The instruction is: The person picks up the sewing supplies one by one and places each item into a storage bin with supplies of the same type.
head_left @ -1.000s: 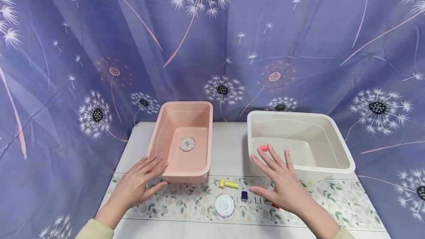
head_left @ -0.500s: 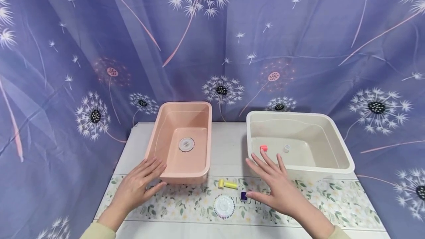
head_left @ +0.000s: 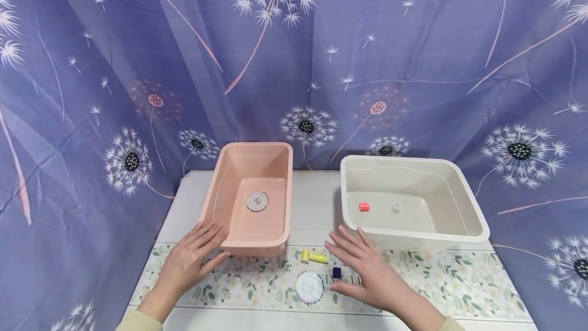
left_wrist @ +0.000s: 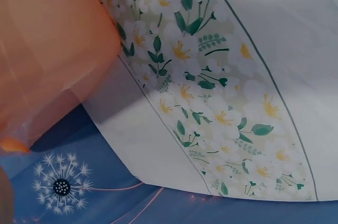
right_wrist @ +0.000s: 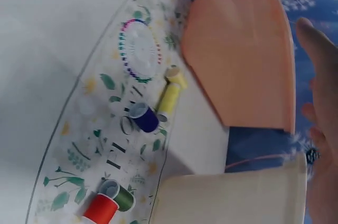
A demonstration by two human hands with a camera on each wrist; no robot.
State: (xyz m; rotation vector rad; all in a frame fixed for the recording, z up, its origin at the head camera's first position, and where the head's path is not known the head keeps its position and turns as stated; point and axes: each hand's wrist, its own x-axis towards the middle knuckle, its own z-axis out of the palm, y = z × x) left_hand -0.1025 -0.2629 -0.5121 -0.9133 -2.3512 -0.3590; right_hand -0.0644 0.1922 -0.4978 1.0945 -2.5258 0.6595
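My left hand (head_left: 190,257) rests with spread fingers at the near left edge of the pink bin (head_left: 288,208). A round pin wheel (head_left: 258,201) lies inside that bin. With fingers spread and nothing held, my right hand (head_left: 367,269) is over the table in front of the cream bin (head_left: 478,218), beside a dark blue spool (head_left: 337,273). Left of it are two yellow spools (head_left: 318,257) and a second pin wheel (head_left: 310,287). In the right wrist view, a red spool (right_wrist: 100,209) and a green spool (right_wrist: 124,198) lie together.
Inside the cream bin are a pinkish-red spool (head_left: 364,207) and a white spool (head_left: 396,207). A floral strip (head_left: 257,285) runs across the white table. Behind and at both sides hangs a purple-blue curtain (head_left: 257,65) with dandelion prints.
My right hand has moved left and toward me, off the near rim of the cream bin, its fingers still spread. My left hand has barely moved.
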